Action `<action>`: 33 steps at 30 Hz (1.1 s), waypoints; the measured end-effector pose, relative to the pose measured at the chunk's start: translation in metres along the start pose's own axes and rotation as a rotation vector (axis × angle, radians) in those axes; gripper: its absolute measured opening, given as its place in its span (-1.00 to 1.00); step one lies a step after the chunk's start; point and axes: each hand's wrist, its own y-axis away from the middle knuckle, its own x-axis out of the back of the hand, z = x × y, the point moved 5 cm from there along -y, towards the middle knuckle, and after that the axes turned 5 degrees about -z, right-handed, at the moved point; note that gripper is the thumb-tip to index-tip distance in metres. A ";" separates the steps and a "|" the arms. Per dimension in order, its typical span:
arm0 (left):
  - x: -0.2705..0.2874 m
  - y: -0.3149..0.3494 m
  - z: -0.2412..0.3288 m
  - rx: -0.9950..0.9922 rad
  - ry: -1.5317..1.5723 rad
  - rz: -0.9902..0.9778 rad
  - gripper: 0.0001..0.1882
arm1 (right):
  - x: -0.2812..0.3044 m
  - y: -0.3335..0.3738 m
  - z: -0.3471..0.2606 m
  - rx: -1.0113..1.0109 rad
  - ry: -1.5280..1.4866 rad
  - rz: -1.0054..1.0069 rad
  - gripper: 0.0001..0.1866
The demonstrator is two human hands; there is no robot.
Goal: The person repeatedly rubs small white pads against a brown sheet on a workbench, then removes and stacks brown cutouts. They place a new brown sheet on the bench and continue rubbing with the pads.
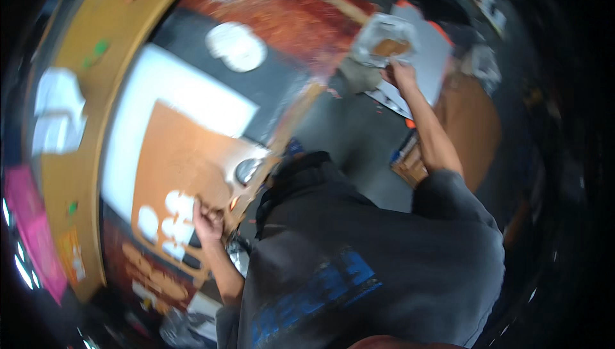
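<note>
On the table to my left lies a brown sheet (176, 150) with several rounded holes cut through it. My left hand (208, 222) is over the sheet's near edge, beside the holes. Its fingers are curled; motion blur hides what they hold, if anything. Next to that hand, near the table edge, is a round silvery thing (248, 171). Out to the right, my right hand (400, 75) is closed at the near rim of a clear plastic bag (366, 45) with brown material (391, 48) inside.
A white board (186, 83) lies under the brown sheet. Beyond it is a round white pad (236, 47) on a dark surface. A yellow-brown ledge (96, 125) runs along the left. Brown cardboard (473, 125) and a small carton (410, 168) are at the right, low down.
</note>
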 end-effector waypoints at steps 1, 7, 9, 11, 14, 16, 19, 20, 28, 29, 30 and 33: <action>0.005 0.007 0.003 0.053 -0.021 -0.007 -0.55 | -0.029 0.023 -0.006 0.069 0.553 -0.211 -0.73; 0.006 0.019 0.003 0.079 0.126 -0.263 -0.53 | -0.237 0.291 0.017 1.117 0.773 -1.315 -0.30; 0.001 0.015 0.004 0.058 0.152 -0.301 -0.48 | -0.293 0.346 0.035 1.271 0.817 -1.553 -0.16; -0.005 0.015 0.007 0.036 0.177 -0.304 -0.45 | -0.339 0.380 0.055 1.479 0.884 -1.667 -0.15; -0.012 0.021 0.009 0.026 0.155 -0.222 -0.44 | -0.390 0.399 0.071 1.776 0.939 -1.701 -0.29; -0.012 0.027 0.009 -0.022 0.039 -0.080 -0.44 | -0.421 0.392 0.055 1.441 0.873 -1.786 -0.41; -0.015 0.049 0.006 -0.226 -0.426 0.271 -0.46 | -0.452 0.359 0.007 0.532 0.668 -1.591 -0.55; -0.020 0.057 0.008 -0.309 -0.651 0.400 -0.48 | -0.464 0.345 -0.022 0.533 0.634 -1.425 -0.56; -0.089 0.023 -0.022 -0.034 -0.521 -0.056 -0.61 | -0.447 0.325 -0.095 1.110 0.727 -1.316 -0.59; -0.089 0.015 -0.021 0.012 -0.478 -0.098 -0.55 | -0.445 0.316 -0.089 0.916 0.732 -1.278 -0.60; -0.089 0.011 -0.022 0.025 -0.459 -0.111 -0.57 | -0.442 0.314 -0.086 0.906 0.719 -1.258 -0.60; -0.088 0.003 -0.028 0.005 -0.372 -0.115 -0.61 | -0.444 0.307 -0.085 0.805 0.673 -1.251 -0.56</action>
